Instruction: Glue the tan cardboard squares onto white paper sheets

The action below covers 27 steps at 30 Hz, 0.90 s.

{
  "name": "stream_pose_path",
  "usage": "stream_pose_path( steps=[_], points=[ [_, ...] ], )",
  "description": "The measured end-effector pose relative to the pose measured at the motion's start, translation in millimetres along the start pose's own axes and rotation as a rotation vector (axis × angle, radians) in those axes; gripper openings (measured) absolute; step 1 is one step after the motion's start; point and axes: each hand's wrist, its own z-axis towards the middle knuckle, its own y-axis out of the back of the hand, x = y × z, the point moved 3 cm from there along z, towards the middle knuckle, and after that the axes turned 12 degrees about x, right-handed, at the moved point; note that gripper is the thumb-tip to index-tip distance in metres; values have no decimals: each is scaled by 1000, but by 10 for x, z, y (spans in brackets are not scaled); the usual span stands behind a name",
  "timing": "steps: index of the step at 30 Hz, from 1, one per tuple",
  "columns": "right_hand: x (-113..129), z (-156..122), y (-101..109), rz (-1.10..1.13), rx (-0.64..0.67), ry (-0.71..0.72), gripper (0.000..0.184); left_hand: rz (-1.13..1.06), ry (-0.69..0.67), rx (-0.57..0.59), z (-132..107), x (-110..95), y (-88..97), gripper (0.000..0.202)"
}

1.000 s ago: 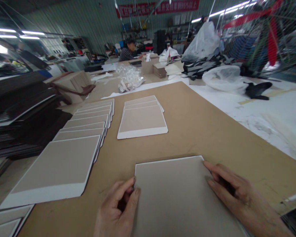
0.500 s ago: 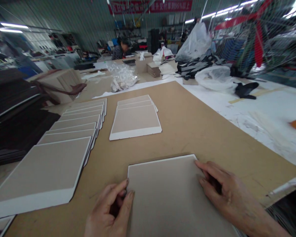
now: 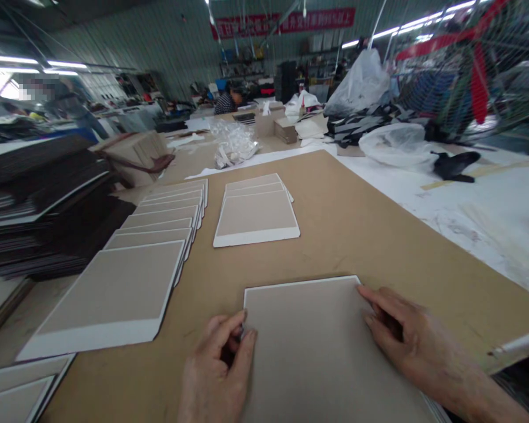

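Observation:
A beige rectangular panel (image 3: 308, 346) with a thin white border lies flat in front of me, its near end cut off by the frame. My left hand (image 3: 220, 364) pinches its left edge between thumb and index finger. On the opposite side, my right hand (image 3: 401, 329) grips the right edge near the far corner, index fingertip at the corner and thumb on the rim. Below my right wrist, the edges of more sheets show under the panel. Beyond it sits a small fanned stack of similar panels (image 3: 258, 211).
A long overlapping row of panels (image 3: 114, 288) runs along the left of the brown board (image 3: 348, 223). Piles of dark sheets (image 3: 48, 205) stand at far left. Clear plastic bags (image 3: 235, 144) and a red-bladed fan (image 3: 478, 76) are farther back. Co-workers appear in the background.
My view has turned slightly left, so everything appears shifted right and more of the left-hand piles shows. Both hands keep their places on the panel's edges.

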Motion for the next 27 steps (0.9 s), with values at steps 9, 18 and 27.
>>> stream_pose_path(
  steps=[9, 18, 27],
  points=[
    [-76, -58, -116, -426, -110, 91, 36, 170, 11, -28, -29, -102, -32, 33],
    [454, 79, -200, -719, 167, 419, 62, 712, -325, 498, -10, -708, -139, 48],
    [-138, 48, 133, -289, 144, 88, 47, 660, -289, 407, -191, -570, -222, 51]
  ],
)
